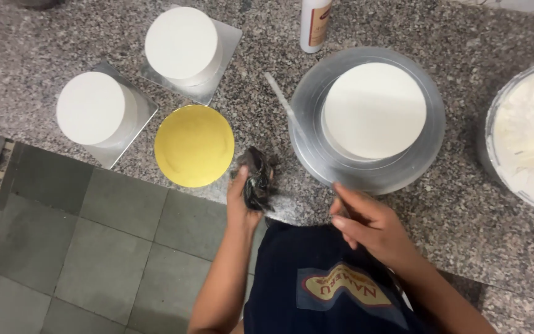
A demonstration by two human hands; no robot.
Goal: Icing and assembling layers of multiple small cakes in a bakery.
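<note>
The left hand point(242, 201) is closed around a dark rag point(258, 176) at the table point(458, 210) edge. The right hand point(372, 226), loosely curled and empty, sits at three o'clock of it, below the turntable point(431, 133).

We see one package on the speckled granite counter point(440, 204): a white plastic bottle point(314, 25) standing upright at the far edge, just beyond the round metal turntable point(307, 111), its top cut off by the frame. Its label point(321, 28) is a tan and reddish-brown panel. Near us, an oval yellow badge point(345, 291) rimmed in red sits on a grey-blue patch of a dark apron point(279, 272).
</note>
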